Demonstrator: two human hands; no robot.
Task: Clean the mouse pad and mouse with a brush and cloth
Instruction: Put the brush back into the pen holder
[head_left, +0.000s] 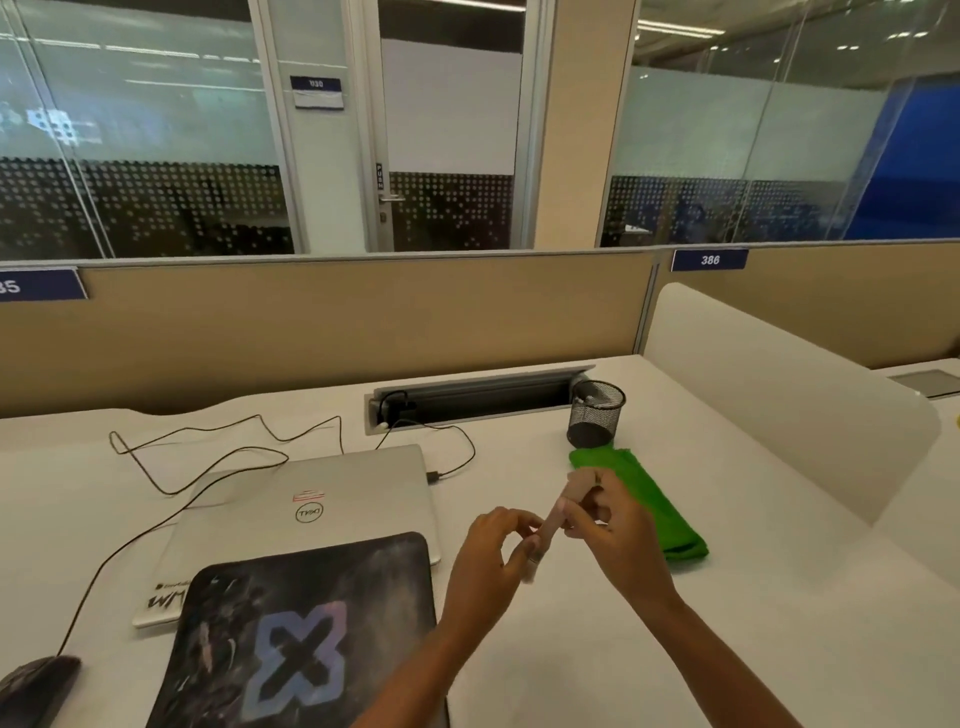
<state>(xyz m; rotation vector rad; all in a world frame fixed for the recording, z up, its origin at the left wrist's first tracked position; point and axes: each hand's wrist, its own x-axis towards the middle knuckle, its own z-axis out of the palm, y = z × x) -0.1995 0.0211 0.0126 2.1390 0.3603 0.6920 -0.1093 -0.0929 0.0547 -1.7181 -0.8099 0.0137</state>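
I saw the brush (551, 522) pinched between the curled fingers of the left hand (491, 551) and the right hand (610, 527), above the desk (737, 634). The green cloth (660, 512) lay behind them, partly hidden by the right hand, near a mesh cup (595, 414). The mouse pad (311, 623) overlapped a closed laptop (311, 488). The mouse (34, 686) sat at the lower left, cut off by the edge. The brush was blurred.

The brush (550, 525) at the right hand (613, 525) is pale tan. Beyond that hand, the cloth (654, 499) is bright green and the mesh cup (596, 414) black. Left of the left hand (493, 545), the mouse pad (311, 623) is black with a pale blue-violet cross, the laptop (322, 483) silver, the worktop (727, 623) white.
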